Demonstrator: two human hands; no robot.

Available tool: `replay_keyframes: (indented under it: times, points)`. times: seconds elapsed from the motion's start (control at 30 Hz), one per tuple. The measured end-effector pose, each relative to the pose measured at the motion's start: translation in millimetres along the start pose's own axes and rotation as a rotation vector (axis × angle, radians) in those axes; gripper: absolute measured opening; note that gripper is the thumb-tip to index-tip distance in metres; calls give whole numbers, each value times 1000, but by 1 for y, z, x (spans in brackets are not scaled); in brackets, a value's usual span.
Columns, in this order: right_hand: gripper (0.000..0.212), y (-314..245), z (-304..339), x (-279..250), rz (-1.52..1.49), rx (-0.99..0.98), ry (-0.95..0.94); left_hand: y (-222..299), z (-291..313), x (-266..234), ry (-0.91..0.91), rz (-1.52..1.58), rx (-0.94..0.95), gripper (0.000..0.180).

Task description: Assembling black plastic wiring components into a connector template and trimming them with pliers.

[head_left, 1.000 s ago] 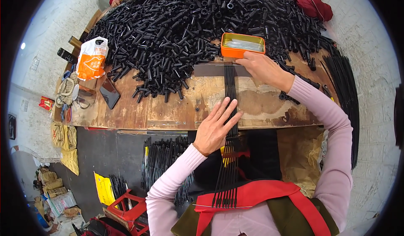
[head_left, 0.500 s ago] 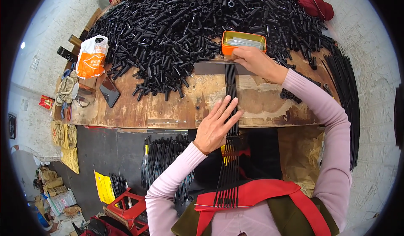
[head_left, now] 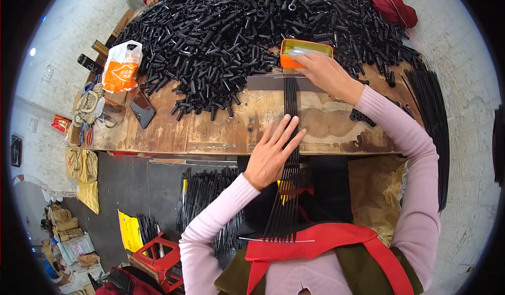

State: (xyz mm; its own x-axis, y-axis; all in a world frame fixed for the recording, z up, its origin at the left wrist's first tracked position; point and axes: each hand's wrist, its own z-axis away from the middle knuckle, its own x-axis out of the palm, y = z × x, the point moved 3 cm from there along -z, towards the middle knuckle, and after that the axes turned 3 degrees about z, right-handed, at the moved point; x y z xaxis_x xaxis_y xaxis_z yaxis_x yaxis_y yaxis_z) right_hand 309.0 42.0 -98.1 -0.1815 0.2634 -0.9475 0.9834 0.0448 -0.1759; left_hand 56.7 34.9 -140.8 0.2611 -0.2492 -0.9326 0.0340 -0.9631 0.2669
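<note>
"In the head view, where do the black rods lie?"

"Beneath the left hand, which rests flat with fingers spread; they stretch from the grey strip on the table down to the person's red cloth."

"Are the hands together?"

"No, apart. The right hand is by the rods' far ends, fingertips at the near side of the orange box (whether they pinch anything, I cannot tell)."

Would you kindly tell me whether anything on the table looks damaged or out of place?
The tabletop looks damaged: its surface is patchy and stained right of the rods. One small black piece also lies apart from the pile.
</note>
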Motion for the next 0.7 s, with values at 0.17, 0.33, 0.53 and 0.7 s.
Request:
replay_keyframes:
  times: [0.17,0.33,0.53,0.7]
  points:
    - [76,-77,62,-60,-604,-283,-325,-35,12,-54,-61,12,-275,86]
    - [49,-148,124,27,-998,13,-440,-77,-74,15,82,277,213,43]
    - [24,-139,80,-81,-1051,72,-182,-85,-84,12,112,899,-45,45]
    - [33,-123,45,-189,-1005,84,234,16,-58,-24,-36,1585,-167,61]
